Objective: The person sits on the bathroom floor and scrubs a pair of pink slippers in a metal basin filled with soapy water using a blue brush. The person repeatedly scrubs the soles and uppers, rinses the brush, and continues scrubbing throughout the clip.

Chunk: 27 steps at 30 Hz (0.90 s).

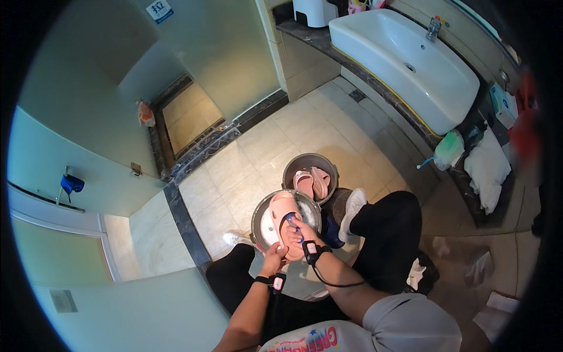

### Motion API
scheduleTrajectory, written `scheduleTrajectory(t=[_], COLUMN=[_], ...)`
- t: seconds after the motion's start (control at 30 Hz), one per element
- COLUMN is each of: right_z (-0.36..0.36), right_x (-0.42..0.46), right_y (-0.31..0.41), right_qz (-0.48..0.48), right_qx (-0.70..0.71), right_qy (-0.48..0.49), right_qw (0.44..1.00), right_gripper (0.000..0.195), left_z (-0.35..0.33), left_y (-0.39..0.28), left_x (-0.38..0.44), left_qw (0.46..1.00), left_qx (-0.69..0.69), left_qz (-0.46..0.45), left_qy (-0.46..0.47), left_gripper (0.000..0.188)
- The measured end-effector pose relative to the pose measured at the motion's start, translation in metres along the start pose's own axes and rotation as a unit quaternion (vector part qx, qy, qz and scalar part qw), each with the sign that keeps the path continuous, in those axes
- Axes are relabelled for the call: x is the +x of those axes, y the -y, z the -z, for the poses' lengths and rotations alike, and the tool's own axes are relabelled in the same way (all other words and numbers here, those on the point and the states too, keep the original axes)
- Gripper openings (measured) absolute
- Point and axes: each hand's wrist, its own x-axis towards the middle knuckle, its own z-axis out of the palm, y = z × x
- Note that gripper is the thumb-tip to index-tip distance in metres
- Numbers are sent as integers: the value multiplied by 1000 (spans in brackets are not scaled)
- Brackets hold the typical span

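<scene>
A pink slide sandal (285, 211) is held over a round basin of sudsy water (264, 226). My left hand (275, 259) grips the sandal by its near, heel end. In my right hand (301, 231) is a blue-handled brush (292, 218), against the inside of the sandal; its bristles are hidden. Just beyond the basin stands a grey-brown bucket (288, 169) with a pair of pink sandals (313, 182) inside.
A dark stool-like object (342, 203) and a dark blue item (332, 231) stand by my right shoe. A white sink (407, 66) sits on a dark stone counter (303, 37) at the upper right. Frosted glass panels (228, 53) and a raised stone sill (259, 110) lie ahead and left.
</scene>
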Motion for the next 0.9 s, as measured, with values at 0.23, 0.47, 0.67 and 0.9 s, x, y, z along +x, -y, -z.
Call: scheduleTrajectory(t=[0.23, 0.47, 0.67, 0.9], right_z=[-52, -44, -20, -5], right_x=[-13, 12, 0, 15], right_y=[-6, -33, -47, -20], right_qz=[32, 172, 301, 92], right_qx=[-235, -580, -775, -663], right_qy=[-56, -148, -121, -240], right_qw=[970, 782, 542, 703], right_gripper=[26, 19, 36, 27], left_z=[-14, -23, 7, -31], left_y=[-87, -91, -70, -20], left_x=[2, 49, 78, 81], left_qw=[990, 988, 992, 984], left_qx=[-64, -103, -63, -174], left_qz=[-107, -114, -52, 11], left_qy=[-58, -29, -101, 25], left_gripper=[91, 61, 62, 52])
